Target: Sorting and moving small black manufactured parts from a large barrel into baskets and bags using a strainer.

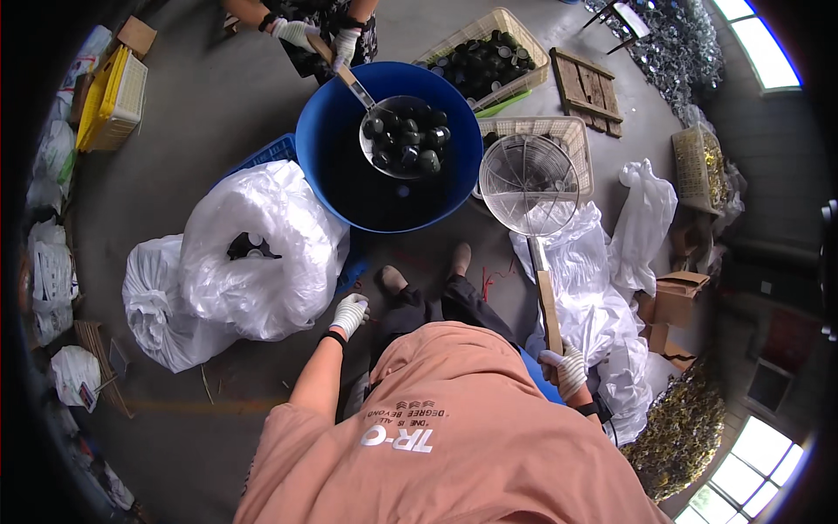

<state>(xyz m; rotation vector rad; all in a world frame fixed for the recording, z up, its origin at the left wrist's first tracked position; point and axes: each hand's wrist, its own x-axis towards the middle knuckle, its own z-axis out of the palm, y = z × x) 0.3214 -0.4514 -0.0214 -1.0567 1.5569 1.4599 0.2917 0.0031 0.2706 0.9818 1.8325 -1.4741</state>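
My right hand (572, 370), in a white striped glove, grips the wooden handle of a wire skimmer (529, 185). The skimmer's round mesh basket hangs over a cream plastic crate (583, 144) and looks to have nothing in it. My left hand (352, 314), gloved too, is loosely closed beside my knee, near a big white plastic sack (262, 288). Ahead stands a blue tub (319, 166) of dark liquid. Over it a co-worker's gloved hands (323, 42) hold a second skimmer (367, 140), heaped with dark, shiny rounded pieces (408, 135).
Another cream crate (537, 52) of dark pieces stands behind the tub, near a wooden pallet (589, 92). White plastic sheeting (580, 297) and cardboard boxes (679, 297) lie to my right. A yellow crate (105, 100) is at far left. Silvery scraps (676, 52) are piled far right.
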